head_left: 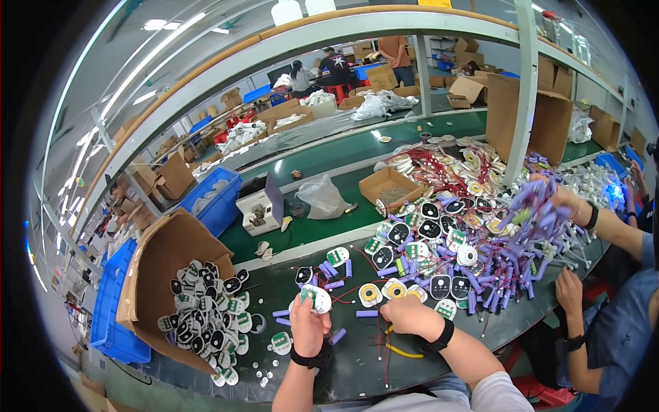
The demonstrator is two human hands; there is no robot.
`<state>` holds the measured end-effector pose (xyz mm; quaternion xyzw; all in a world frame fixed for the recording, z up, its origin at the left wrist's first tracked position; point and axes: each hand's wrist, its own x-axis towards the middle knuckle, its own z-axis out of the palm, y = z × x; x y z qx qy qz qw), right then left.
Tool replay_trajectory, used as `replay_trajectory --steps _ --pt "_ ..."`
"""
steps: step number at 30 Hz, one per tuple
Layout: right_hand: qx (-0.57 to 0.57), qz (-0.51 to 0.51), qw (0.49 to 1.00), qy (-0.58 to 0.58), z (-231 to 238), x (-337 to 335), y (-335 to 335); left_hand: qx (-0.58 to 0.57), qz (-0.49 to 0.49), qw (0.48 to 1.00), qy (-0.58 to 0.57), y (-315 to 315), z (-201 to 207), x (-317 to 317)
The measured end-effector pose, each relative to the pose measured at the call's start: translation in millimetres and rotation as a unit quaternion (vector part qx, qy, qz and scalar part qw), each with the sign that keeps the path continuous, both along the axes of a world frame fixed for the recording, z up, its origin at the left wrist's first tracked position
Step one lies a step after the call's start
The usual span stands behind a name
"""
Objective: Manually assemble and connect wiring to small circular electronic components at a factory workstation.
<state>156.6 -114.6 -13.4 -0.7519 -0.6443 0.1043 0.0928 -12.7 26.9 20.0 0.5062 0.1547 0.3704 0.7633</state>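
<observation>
Noted L hand [310, 331] clamped on white oval PCB housing [320, 300], R hand [415, 320] curled, grip n/c (can't tell), w/ purple cyl. cell [366, 314] btwn, nearer R, long axis crosswise.

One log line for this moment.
left hand: holds white piece with green board | right hand: near yellow-ringed discs, grip unclear | left carton: piled parts
</observation>
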Motion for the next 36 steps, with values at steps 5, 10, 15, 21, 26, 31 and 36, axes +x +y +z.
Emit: replay_trajectory --steps 5,10,15,21,26,31,36 --pt "0.057 -0.044 0.997 0.009 4 7 2 -0.023 0.014 0.999 -0.020 2 -4 0" --pt "-0.063 0.060 0.986 0.145 21 -5 -7 -0.030 0.015 0.999 -0.013 3 -6 -1" --pt "-0.066 0.056 0.996 0.023 16 -19 -7 -0.031 0.005 0.999 -0.006 5 -8 0" --pt "0.123 0.110 0.981 0.102 24 0 -4 -0.029 0.025 0.999 0.006 -1 -2 5" --pt "0.242 0.067 0.925 0.285 37 4 4 0.023 0.024 0.999 0.039 -2 -6 4" --pt "0.248 -0.042 0.760 0.599 36 -6 8 0.043 -0.001 0.996 0.079 -4 -9 3" --pt "0.247 -0.025 0.788 0.563 27 -16 14 0.152 -0.045 0.977 0.145 -8 -12 1"
